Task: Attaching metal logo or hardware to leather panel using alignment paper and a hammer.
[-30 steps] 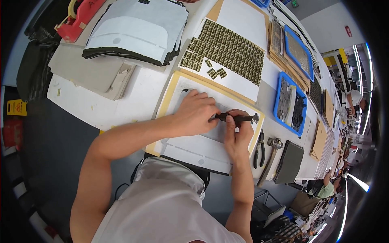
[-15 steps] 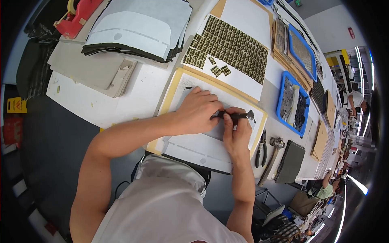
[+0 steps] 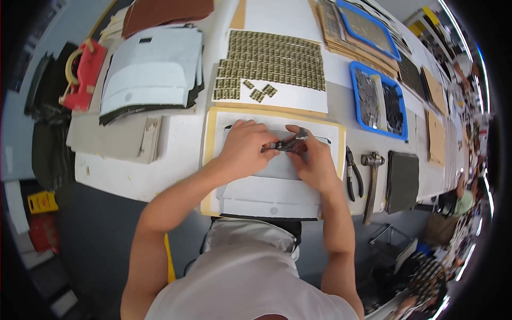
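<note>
In front of me a panel with a grey upper part and a white lower flap (image 3: 256, 192) lies on a board edged in yellow tape (image 3: 211, 133). Above its grey part I hold a short dark hand tool with a shiny metal end (image 3: 290, 144). My right hand (image 3: 318, 162) has its fingers closed round the metal-end side. The fingertips of my left hand (image 3: 242, 148) pinch the other, left end. Blur and fingers hide the tool's exact kind and whether a small part sits in it.
Right of the board lie pliers (image 3: 352, 173), a hammer (image 3: 372, 186) and a dark stack (image 3: 402, 184). A blue tray (image 3: 352, 101) holds dark pieces. Beyond the board are rows of small gold-black tags (image 3: 272, 61). Panels (image 3: 152, 69) and a red tape dispenser (image 3: 85, 74) are left.
My view has turned, so the table sits squarer. The tool has tilted, and my right hand has shifted its hold, with its fingers now over the metal end.
</note>
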Tool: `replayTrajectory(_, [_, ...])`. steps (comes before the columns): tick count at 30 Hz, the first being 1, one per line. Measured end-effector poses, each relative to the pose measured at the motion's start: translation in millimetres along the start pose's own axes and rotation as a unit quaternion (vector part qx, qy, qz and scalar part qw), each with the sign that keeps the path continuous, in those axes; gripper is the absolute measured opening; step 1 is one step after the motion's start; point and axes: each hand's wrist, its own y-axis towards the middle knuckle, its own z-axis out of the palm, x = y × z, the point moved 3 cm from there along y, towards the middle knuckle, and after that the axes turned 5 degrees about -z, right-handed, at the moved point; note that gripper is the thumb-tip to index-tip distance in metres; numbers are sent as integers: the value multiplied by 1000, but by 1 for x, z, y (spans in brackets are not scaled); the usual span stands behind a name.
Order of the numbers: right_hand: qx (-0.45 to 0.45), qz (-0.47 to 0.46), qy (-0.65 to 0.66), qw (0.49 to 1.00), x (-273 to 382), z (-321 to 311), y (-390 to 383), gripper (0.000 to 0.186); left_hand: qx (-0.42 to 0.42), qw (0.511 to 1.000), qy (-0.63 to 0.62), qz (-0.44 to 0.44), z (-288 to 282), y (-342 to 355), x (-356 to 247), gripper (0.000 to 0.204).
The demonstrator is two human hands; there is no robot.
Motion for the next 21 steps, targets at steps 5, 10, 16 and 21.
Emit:
replayTrajectory(5, [2, -3, 62, 998, -12, -9, 0, 76, -33, 999, 1, 16, 3, 2, -6, 25])
replayTrajectory(10, [7, -30, 125, 992, -24, -7, -2, 90, -20, 997, -77, -11, 9, -3, -18, 28])
replayTrajectory(16, [5, -47, 139, 989, -26, -5, -1, 92, 8, 999, -36, -22, 4, -1, -25, 25])
replayTrajectory(21, [-2, -51, 142, 988, -22, -4, 0, 85, 12, 1000, -17, 15, 3, 1, -18, 24])
